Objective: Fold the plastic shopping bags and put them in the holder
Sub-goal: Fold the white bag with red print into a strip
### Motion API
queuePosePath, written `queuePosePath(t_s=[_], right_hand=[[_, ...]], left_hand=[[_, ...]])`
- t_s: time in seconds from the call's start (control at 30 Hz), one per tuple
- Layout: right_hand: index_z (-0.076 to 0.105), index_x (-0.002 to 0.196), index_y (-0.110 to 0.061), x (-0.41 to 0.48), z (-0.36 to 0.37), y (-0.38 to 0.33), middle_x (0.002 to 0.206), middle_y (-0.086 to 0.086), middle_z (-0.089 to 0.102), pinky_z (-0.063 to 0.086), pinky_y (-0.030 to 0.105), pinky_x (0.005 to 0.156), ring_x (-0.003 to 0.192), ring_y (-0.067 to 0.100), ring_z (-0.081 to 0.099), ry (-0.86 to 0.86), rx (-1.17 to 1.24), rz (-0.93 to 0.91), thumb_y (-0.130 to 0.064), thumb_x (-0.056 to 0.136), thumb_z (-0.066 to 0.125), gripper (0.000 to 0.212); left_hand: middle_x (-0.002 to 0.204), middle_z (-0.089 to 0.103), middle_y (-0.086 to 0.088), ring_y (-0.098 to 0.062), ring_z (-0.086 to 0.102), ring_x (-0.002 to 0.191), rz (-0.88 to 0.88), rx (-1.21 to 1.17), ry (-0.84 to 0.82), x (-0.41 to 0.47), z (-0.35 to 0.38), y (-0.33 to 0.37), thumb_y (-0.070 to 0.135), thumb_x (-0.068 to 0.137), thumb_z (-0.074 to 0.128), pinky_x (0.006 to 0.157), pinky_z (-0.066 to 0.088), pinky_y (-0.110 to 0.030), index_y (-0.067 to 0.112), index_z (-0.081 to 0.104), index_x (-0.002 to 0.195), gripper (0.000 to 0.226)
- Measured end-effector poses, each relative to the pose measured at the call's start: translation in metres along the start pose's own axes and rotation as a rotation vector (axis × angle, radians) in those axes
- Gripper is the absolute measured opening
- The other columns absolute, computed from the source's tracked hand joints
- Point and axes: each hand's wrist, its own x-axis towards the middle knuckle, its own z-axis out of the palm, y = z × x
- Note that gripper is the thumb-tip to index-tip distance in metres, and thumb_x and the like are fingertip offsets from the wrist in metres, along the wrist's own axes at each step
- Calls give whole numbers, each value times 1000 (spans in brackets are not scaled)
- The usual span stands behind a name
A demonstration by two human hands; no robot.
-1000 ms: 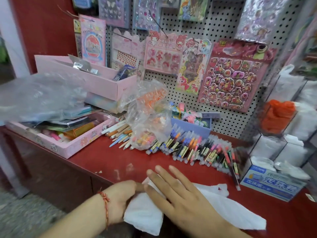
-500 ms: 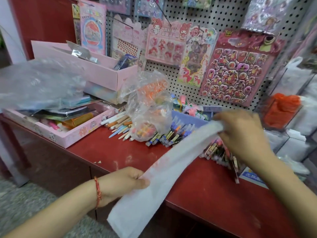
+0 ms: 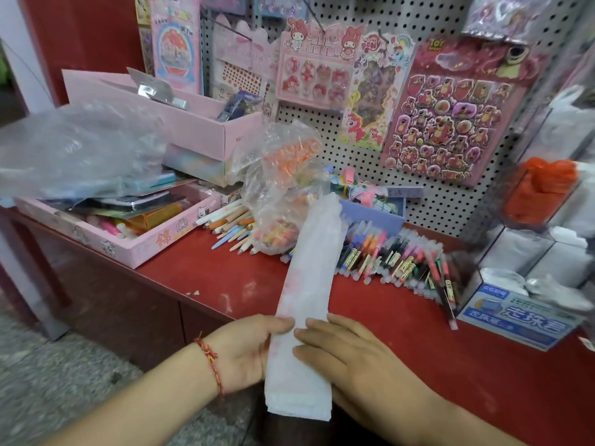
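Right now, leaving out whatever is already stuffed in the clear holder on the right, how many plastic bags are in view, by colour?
White: 1, the folded strip between the left hand and the right hand.
Clear: 2, the crumpled bag at the left and the orange-printed bag in the middle.
Total: 3

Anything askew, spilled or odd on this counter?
Only untidiness. The folded white bag runs across the red counter: its far end overlaps the loose pens, its near end hangs past the edge, where the left hand pinches it and the right hand touches it. A crumpled clear bag sits among the pens.
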Motion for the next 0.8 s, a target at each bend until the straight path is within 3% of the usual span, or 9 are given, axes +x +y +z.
queuePosePath(t_s=[0.1, 0.23, 0.37, 0.47, 0.57, 0.63, 0.73, 0.8], right_hand=[[65, 112, -18, 0, 0, 3, 120, -2, 65, 38, 30, 101, 115, 13, 57, 88, 88, -33, -25, 92, 48, 27], [64, 114, -17, -5, -3, 0, 118, -6, 66, 40, 25, 98, 115, 6, 56, 140, 313, 20, -28, 93, 53, 26], [72, 95, -20, -2, -7, -14, 97, -15, 71, 44, 20, 86, 95, -2, 62, 136, 772, 375, -36, 88, 62, 20], [67, 82, 3, 1, -3, -10, 78, 2, 66, 44, 32, 75, 78, 8, 56, 163, 1097, 651, -43, 82, 60, 47], [58, 77, 11, 6, 3, -7, 68, 25, 53, 36, 34, 63, 68, 13, 44, 216, 1031, 800, -72, 63, 60, 84], [55, 73, 11, 8, 5, -6, 63, 24, 49, 35, 37, 58, 63, 13, 40, 241, 954, 884, -70, 62, 58, 81], [48, 66, 9, 9, 3, -7, 57, 5, 36, 28, 31, 54, 56, 10, 31, 285, 847, 942, -47, 78, 59, 59], [42, 61, 3, 8, 2, -9, 53, -2, 30, 24, 29, 51, 52, 7, 25, 287, 772, 965, -30, 87, 61, 47]], left_hand=[[80, 69, -18, -24, 67, 59, 15, -5, 0, -1, 2, -3, 3, 93, 47, 55, 58, -32, -7, 64, 103, 22], [75, 70, -18, -24, 68, 57, 48, -31, 12, 0, 6, -9, 3, 95, 45, 50, 57, -31, -5, 63, 94, 20], [75, 71, -20, -26, 68, 55, 64, -89, -20, -1, 10, -13, 7, 98, 40, 45, 55, -31, -3, 61, 93, 24], [89, 69, -26, -32, 70, 66, 40, -158, -123, -3, 12, -14, 12, 100, 33, 56, 58, -41, -7, 57, 103, 31], [105, 67, -25, -37, 69, 88, 4, -114, -213, -3, 13, -14, 32, 97, 36, 78, 55, -46, -3, 62, 109, 46], [113, 65, -23, -37, 64, 102, 44, -5, -298, -5, 13, -14, 45, 89, 49, 89, 52, -42, 4, 72, 103, 49], [112, 67, -20, -31, 65, 103, 159, 84, -313, -8, 15, -19, 18, 72, 80, 85, 55, -35, 1, 62, 114, 49], [104, 70, -17, -27, 68, 96, 243, 159, -163, -3, 15, -26, 1, 74, 74, 77, 57, -32, 1, 55, 115, 45]])
